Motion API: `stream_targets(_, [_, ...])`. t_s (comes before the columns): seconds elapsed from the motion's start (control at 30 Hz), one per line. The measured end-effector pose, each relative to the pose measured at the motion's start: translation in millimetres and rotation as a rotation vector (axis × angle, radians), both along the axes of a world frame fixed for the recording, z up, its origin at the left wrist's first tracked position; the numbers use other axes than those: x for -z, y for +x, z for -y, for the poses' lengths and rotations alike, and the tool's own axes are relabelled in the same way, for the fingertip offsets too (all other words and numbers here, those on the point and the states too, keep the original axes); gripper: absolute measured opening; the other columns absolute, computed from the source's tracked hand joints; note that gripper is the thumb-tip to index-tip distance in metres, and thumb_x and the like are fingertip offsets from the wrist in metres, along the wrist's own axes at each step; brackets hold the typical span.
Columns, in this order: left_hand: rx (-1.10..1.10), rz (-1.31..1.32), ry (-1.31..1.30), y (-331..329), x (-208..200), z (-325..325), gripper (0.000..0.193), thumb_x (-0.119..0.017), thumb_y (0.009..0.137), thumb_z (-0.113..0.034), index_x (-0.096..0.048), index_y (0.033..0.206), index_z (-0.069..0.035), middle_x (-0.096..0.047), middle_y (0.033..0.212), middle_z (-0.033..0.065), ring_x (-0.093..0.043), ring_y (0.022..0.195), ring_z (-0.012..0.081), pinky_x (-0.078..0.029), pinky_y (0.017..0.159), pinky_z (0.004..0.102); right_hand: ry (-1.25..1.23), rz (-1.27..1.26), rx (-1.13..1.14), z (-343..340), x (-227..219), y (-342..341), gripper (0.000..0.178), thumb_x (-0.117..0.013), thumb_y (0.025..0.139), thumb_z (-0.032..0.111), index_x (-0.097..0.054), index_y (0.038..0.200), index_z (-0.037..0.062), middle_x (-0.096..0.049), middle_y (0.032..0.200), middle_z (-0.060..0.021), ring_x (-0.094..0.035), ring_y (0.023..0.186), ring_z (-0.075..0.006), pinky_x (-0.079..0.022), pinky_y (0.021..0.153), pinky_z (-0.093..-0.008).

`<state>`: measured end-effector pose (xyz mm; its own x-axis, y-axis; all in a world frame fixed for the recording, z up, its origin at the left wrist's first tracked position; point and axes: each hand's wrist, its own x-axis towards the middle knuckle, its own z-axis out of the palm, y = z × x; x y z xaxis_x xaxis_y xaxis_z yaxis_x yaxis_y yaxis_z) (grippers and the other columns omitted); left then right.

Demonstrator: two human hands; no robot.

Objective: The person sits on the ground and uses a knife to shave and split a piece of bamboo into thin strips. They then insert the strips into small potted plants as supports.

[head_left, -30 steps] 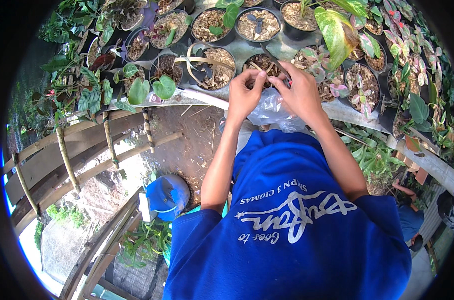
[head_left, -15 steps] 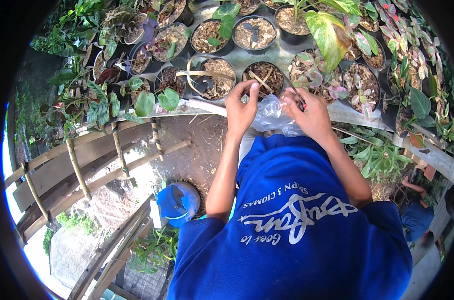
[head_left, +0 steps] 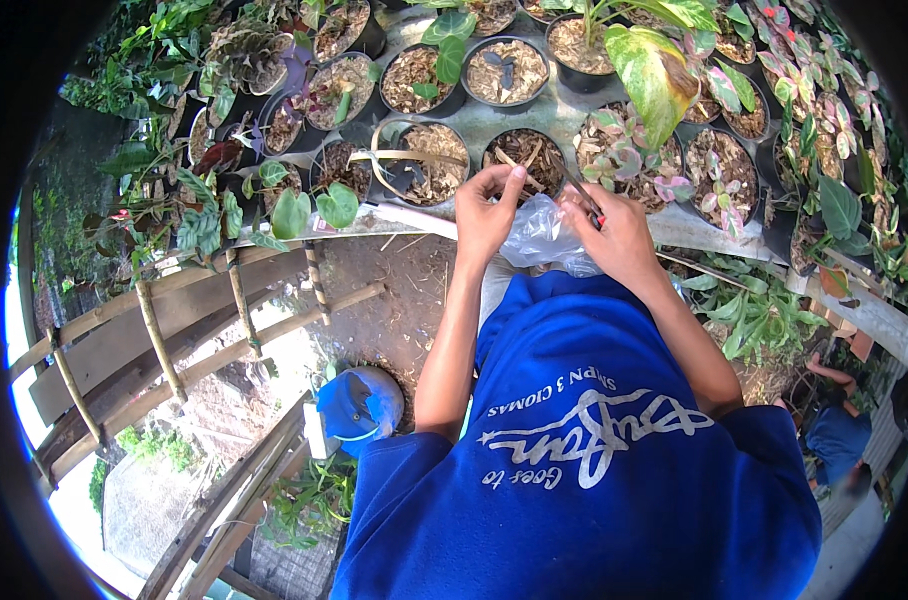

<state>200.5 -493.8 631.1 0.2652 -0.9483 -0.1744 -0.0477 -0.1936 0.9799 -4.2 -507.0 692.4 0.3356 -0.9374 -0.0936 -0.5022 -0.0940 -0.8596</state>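
My left hand point(head_left: 486, 212) is closed in a pinch at the near rim of a black pot of wood chips point(head_left: 524, 140). Whatever sits between its fingertips is too small to make out. Pale thin strips point(head_left: 530, 166) show over that pot, close to the thumb. In my right hand point(head_left: 616, 232) is a slim dark tool point(head_left: 581, 186) with a bit of red at its grip, pointing up and left over the pot's edge. A crumpled clear plastic bag point(head_left: 546, 238) lies between my hands, against the front of my blue shirt.
Rows of potted plants cover the bench point(head_left: 429, 216). A pot with a looped pale strip point(head_left: 436, 158) stands left of my hands. Lower left are a bucket with blue lining point(head_left: 359, 405) and a wooden rail point(head_left: 154, 335). Another person point(head_left: 836, 435) is at the far right.
The right hand has turned slightly, so more of the dark tool shows, angled toward the pot. My left hand has shifted only a little, still pinched.
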Motion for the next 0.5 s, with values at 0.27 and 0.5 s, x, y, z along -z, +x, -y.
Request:
stream_targets(0.27, [-0.031,0.032,0.005,-2.7,0.7,2.7,0.029,-0.072,0.103,-0.021,-0.076,0.098,0.007,-0.077,0.084,0.0076,-0.066,0.078,0.0081,-0.053,0.074,0.0269,-0.023,0.038,0.026,-0.6,6.8,5.2,0.023,-0.074,0.096,0.019,-0.073,0.109,0.0006,-0.071,0.079,-0.0204,-0.072,0.070,-0.0371,-0.054,0.064,-0.0431])
stream_targets(0.5, [-0.055,0.100,-0.028,-6.4,-1.4,4.7,0.029,-0.070,0.104,-0.022,-0.075,0.097,0.007,-0.076,0.082,0.0077,-0.065,0.078,0.0085,-0.053,0.074,0.0282,0.009,0.023,0.011,-0.3,7.6,5.5,0.023,-0.073,0.096,0.019,-0.073,0.109,0.0000,-0.070,0.078,-0.0212,-0.071,0.070,-0.0373,-0.053,0.064,-0.0434])
